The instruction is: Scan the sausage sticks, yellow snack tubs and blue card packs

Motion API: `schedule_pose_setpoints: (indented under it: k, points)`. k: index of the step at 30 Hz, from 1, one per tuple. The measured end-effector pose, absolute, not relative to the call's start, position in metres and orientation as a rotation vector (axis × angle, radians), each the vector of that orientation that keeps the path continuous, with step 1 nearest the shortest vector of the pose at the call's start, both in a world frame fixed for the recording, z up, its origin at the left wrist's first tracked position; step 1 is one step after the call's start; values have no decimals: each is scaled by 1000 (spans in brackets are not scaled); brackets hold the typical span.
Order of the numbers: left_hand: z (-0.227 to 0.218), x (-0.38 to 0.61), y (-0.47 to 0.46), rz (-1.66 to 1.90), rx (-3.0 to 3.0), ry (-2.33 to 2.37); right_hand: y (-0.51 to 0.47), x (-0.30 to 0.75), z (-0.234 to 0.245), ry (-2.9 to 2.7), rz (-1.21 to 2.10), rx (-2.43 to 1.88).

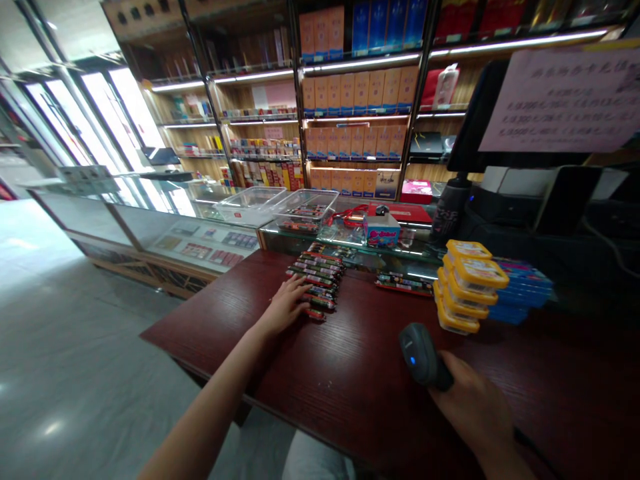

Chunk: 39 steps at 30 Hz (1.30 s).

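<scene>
My right hand is wrapped round the handle of a black barcode scanner, which shows a small blue light and is held over the dark red wooden counter. My left hand lies with fingers stretched out on the left side of a row of slim, dark wrapped packets. The packets have green and red printing and lie side by side. Their exact kind is too small to read. A few similar packets lie farther right, by the glass.
Yellow-lidded tubs are stacked on the right, beside blue packs. Behind the counter stand clear plastic bins, a small blue and pink box and a black monitor with a paper notice. Shelves of boxes line the wall.
</scene>
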<state>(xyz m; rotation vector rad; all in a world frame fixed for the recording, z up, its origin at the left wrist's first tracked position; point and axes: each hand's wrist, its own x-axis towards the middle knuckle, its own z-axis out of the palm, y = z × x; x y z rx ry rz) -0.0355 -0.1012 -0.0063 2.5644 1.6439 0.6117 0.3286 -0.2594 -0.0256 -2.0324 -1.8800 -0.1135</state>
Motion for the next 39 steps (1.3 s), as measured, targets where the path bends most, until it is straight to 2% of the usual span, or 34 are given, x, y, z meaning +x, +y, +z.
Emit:
schedule_pose_setpoints:
  k: [4, 20, 39]
  points:
    - [-12, -54, -107, 545, 2475, 1686, -261, 327, -22, -1875, -102, -2052]
    - [-27, -46, -106, 684, 2439, 1791, -260, 327, -21, -1830, -49, -2030]
    - [-9, -26, -126, 668, 2531, 1766, -262, 328, -21, -1852, -136, -2053]
